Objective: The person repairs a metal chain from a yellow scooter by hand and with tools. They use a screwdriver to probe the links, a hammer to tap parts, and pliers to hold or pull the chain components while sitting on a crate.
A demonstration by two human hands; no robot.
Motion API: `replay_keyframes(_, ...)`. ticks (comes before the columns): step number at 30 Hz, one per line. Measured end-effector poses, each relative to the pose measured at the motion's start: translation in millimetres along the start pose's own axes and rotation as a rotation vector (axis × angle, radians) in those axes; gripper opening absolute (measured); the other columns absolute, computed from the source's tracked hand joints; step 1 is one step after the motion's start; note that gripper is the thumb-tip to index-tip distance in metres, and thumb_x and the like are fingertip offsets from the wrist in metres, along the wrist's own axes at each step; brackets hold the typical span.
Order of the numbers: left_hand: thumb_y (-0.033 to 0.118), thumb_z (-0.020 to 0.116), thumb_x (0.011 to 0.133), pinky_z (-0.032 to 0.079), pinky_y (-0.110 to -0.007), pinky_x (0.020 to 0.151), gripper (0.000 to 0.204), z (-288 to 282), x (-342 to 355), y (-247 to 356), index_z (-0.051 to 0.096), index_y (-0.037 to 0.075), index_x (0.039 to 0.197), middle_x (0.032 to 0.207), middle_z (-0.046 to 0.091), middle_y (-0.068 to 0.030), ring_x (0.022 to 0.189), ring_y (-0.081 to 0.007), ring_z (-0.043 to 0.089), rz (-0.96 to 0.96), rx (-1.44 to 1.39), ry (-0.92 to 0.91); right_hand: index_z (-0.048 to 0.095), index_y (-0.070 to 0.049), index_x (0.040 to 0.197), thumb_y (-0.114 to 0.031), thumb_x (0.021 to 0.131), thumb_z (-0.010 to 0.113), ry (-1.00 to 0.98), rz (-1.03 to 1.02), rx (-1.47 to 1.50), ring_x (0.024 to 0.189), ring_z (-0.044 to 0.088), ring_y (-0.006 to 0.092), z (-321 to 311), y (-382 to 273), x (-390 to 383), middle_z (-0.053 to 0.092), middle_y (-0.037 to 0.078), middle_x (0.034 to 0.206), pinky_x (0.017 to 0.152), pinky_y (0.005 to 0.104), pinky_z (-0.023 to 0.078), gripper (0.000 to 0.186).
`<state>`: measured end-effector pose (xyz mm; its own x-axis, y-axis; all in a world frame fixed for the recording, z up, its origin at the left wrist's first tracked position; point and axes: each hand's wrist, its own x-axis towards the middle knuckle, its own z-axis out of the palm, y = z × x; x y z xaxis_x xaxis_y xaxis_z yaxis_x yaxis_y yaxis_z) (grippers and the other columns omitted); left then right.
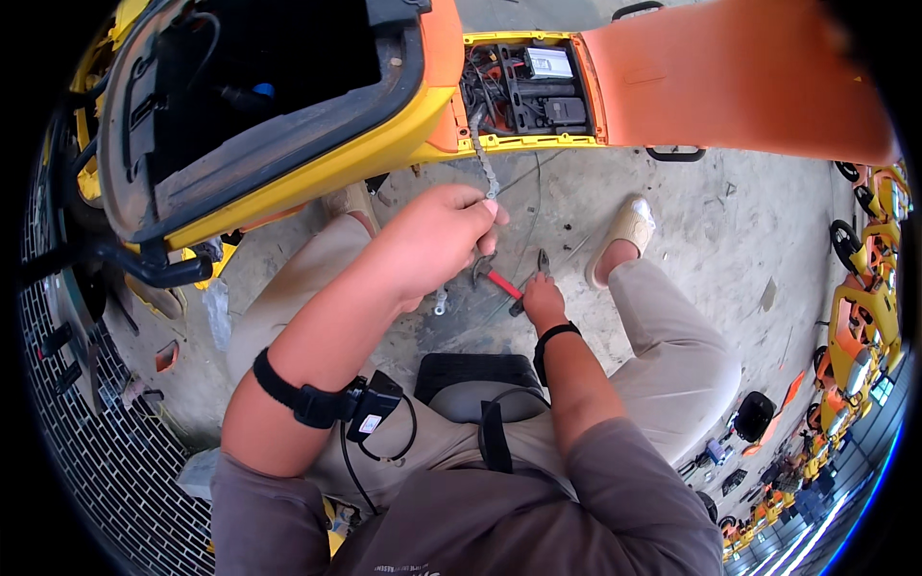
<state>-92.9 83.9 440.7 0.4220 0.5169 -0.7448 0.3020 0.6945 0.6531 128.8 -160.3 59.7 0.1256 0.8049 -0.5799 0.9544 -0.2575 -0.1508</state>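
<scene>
Two hands in play, well apart: the left hand (451, 235) has its fingers pinched on a knobbly grey line (484, 163), and the right hand (545, 300) is closed around a plier-like tool (544, 261), nose pointing away from the body. That line drops out of the open compartment (547, 38) on the yellow and orange vehicle body (432, 125) and runs over its yellow edge to the left fingers. Just beyond the right fist, a red-handled tool (504, 283) shows above the concrete floor (725, 230).

So how will it handle? Light, I'd judge, bendy along its length but lumpy enough to give fingertips some bite; not slippery by its look, though a hard tug could strain whatever anchors it up top. Best hold: low on the hanging run, close to where the left fingers are.

Now the murky bits! Cable or chain, I can't tell. The left palm hides its middle; a pale ring-like end piece (441, 300) peeks out below, and whether it belongs to the same line is unclear. The right fist covers its tool's grip, and the line's upper end vanishes among dark parts.
</scene>
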Motion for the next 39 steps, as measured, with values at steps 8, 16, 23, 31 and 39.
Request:
replay_keyframes(8,0.022,0.048,0.104,0.043,-0.026,0.066,0.03,-7.9,-5.1,4.4,0.065,-0.003,0.105,0.076,0.061,-0.0005,0.071,-0.0093,0.051,-0.053,0.145,0.035,0.068,-0.005,0.114,-0.02,0.091,0.058,-0.386,0.129,-0.212,0.109,0.065,0.0351,-36.5,33.3,4.9,0.065,0.015,0.117,0.091,0.0445,0.055,0.029)
replay_keyframes(16,0.022,0.052,0.104,0.044,-0.028,0.065,0.028,-11.1,0.8,-3.2,0.065,-0.002,0.104,0.074,0.061,-0.0011,0.069,-0.0096,0.053,-0.044,0.186,0.056,0.062,-0.007,0.117,-0.043,0.078,0.081,-0.304,0.493,0.033,0.112,0.066,0.0334,-17.8,10.6,28.7,0.066,0.015,0.12,0.093,0.045,0.054,0.057)
replay_keyframes(23,0.02,0.053,0.103,0.047,-0.032,0.064,0.024,-8.1,5.9,-0.5,0.064,-0.001,0.098,0.074,0.064,-0.005,0.066,-0.014,0.057,0.054,0.336,0.106,0.059,-0.009,0.118,-0.033,0.08,0.076,-0.209,0.566,0.223,0.111,0.065,0.0379,-36.0,-2.7,25.3,0.066,0.017,0.118,0.093,0.0466,0.053,0.048)
replay_keyframes(31,0.02,0.056,0.1,0.049,-0.043,0.069,0.022,-6.1,4.6,-8.8,0.064,-0.001,0.098,0.079,0.066,-0.0168,0.073,-0.0346,0.064,0.219,0.494,0.259,0.065,-0.007,0.114,-0.039,0.083,0.074,-0.354,0.347,0.117,0.109,0.068,0.0359,-24.5,-4.0,20.5,0.071,0.019,0.114,0.093,0.0455,0.054,0.045)
replay_keyframes(39,0.019,0.057,0.098,0.049,-0.052,0.076,0.021,-2.9,-4.8,-5.6,0.064,-0.001,0.101,0.087,0.066,-0.0249,0.086,-0.046,0.063,0.387,0.575,0.255,0.061,-0.003,0.125,-0.024,0.085,0.061,-0.437,0.301,0.368,0.104,0.069,0.0378,-43.7,-20.1,22.0,0.071,0.025,0.111,0.087,0.0459,0.055,0.045)
